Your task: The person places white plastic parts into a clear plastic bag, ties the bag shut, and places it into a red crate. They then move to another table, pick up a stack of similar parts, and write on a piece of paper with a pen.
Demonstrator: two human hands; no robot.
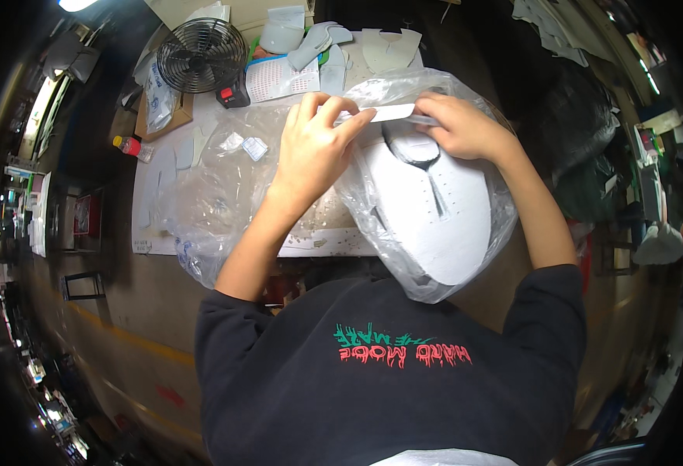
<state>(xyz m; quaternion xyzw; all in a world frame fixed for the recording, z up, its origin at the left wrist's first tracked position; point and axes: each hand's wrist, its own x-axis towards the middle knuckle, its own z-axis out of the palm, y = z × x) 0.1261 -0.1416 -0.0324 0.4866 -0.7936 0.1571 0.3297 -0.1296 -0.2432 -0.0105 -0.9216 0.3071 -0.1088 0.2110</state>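
A clear plastic bag (503, 221) reaches over the table's near edge on the right. Inside it lies a white oval piece (454, 225) with rows of small holes and a dark Y-shaped gap; it looks like a shoe upper part. At the bag's mouth, my left hand (318, 140) pinches the left end of a narrow white piece (392, 113) between thumb and finger. My right hand (465, 128) is closed at that piece's right end, by the bag's rim. Its fingertips are partly hidden, so its exact hold is unclear.
Another clear plastic bag (225, 175) spreads over the table (318, 242) to the left. Farther back stand a black fan (201, 56), a cardboard box (172, 120) and a printed sheet (283, 80). Grey and white cut pieces (392, 48) lie behind. A bottle (129, 146) is at the left edge.
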